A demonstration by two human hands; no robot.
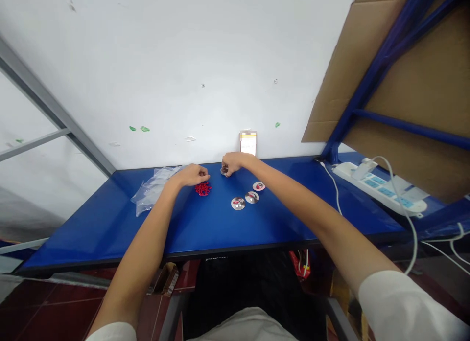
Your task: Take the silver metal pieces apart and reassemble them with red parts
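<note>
My left hand (194,175) is at the upper edge of a small heap of thin red cords (203,189), its fingers drawn together in a pinch. Whether a cord is between the fingertips is too small to see. To its right, my right hand (234,161) grips a round clear-edged disc (223,170) near the back of the table, partly covered by the fingers. Three glossy printed discs lie in a slanting row below my right forearm: a near disc (238,203), a middle disc (252,197) and a far disc (259,186).
Clear plastic bags (150,192) lie left of the red heap on the blue table (205,228). A phone-like upright thing with a lit screen (248,144) leans on the wall. At the right are a white power strip (382,189) with cables and a blue metal frame (367,81).
</note>
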